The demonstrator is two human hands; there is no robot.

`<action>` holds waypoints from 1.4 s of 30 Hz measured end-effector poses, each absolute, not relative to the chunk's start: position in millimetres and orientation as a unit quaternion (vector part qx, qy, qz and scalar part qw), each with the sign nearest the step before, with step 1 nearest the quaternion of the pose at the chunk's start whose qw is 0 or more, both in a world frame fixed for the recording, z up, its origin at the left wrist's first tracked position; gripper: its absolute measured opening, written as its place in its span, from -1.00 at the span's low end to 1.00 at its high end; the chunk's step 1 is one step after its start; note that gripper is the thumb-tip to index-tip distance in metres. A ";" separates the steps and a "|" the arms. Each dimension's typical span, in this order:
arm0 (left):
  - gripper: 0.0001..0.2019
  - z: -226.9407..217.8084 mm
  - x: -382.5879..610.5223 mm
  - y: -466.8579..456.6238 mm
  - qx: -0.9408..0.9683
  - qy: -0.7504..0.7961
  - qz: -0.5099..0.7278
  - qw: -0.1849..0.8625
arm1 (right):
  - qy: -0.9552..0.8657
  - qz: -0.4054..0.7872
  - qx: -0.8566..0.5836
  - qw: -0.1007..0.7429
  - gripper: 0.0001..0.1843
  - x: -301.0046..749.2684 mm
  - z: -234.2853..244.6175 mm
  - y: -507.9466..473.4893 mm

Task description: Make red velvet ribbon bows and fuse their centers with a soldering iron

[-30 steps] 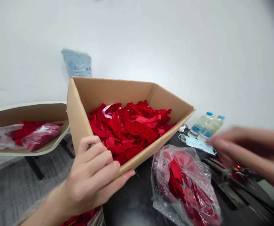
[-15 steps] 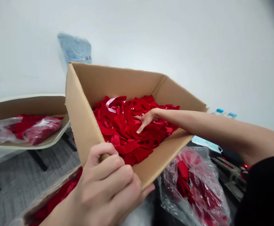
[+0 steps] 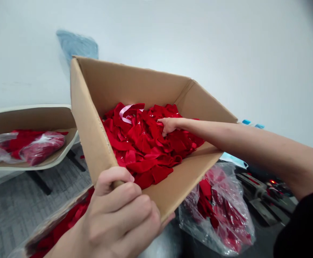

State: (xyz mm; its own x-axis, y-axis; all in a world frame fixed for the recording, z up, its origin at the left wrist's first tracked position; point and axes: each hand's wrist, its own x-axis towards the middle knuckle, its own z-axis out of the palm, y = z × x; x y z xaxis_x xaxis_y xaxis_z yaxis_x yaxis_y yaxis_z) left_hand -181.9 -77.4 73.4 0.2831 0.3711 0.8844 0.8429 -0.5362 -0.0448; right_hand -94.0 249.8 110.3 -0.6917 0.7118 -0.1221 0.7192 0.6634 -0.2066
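Note:
A brown cardboard box (image 3: 92, 143) is tilted toward me, filled with red fabric pieces (image 3: 145, 147) and one pink ribbon loop (image 3: 124, 111). My left hand (image 3: 121, 215) is wrapped round the box's near corner, thumb over the rim. My right hand (image 3: 167, 125) reaches deep into the box and its fingers are curled into the red pieces near the middle of the pile.
A clear plastic bag of red pieces (image 3: 218, 208) lies on the dark table below the box at the right. A tool with a red light (image 3: 266, 191) sits further right. At the left a beige tray (image 3: 49, 163) holds bagged red pieces. A blue bag (image 3: 76, 44) stands behind the box.
My right hand went from the table's right side into the box and has now closed its fingers on the red pieces. My left hand has tipped the box higher toward me.

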 end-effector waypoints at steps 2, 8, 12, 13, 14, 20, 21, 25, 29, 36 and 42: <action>-0.73 75.4 -184.3 -76.1 -0.751 -0.406 -0.446 0.270 | 0.910 -0.127 0.393 0.014 -0.21 -88.6 128.5 250.9; -0.74 85.0 -195.3 -69.4 -0.753 -0.401 -0.445 0.272 | 0.910 -0.160 0.380 -0.048 -0.43 -67.5 194.2 261.2; -0.73 84.3 -195.9 -68.0 -0.752 -0.397 -0.445 0.282 | 0.887 -0.240 0.376 -0.119 -0.49 -58.5 227.8 271.5; -0.73 83.6 -195.7 -67.9 -0.752 -0.395 -0.444 0.286 | 0.876 -0.269 0.377 -0.134 -0.53 -57.8 233.7 273.8; -0.73 83.0 -195.6 -67.7 -0.752 -0.394 -0.443 0.289 | 0.866 -0.293 0.379 -0.145 -0.58 -57.4 238.8 275.8; -0.69 83.1 -204.3 -62.0 -0.746 -0.392 -0.454 0.288 | 0.834 -0.330 0.405 -0.180 -0.79 -51.7 265.1 281.1; -0.67 83.5 -207.5 -59.8 -0.744 -0.391 -0.460 0.288 | 0.830 -0.336 0.401 -0.195 -0.79 -49.6 269.4 281.0; -0.63 84.4 -222.9 -48.5 -0.731 -0.395 -0.476 0.287 | 0.815 -0.353 0.364 -0.279 -0.75 -45.3 275.1 281.5; -0.66 84.6 -233.6 -41.0 -0.723 -0.407 -0.479 0.286 | 0.798 -0.356 0.353 -0.334 -0.74 -54.5 262.8 286.5; -0.65 84.0 -234.5 -40.0 -0.718 -0.423 -0.479 0.277 | 0.790 -0.355 0.341 -0.367 -0.70 -71.1 271.7 288.8; -0.66 83.2 -234.9 -31.1 -0.710 -0.423 -0.487 0.282 | 0.784 -0.360 0.367 -0.349 -0.70 -70.7 271.7 293.3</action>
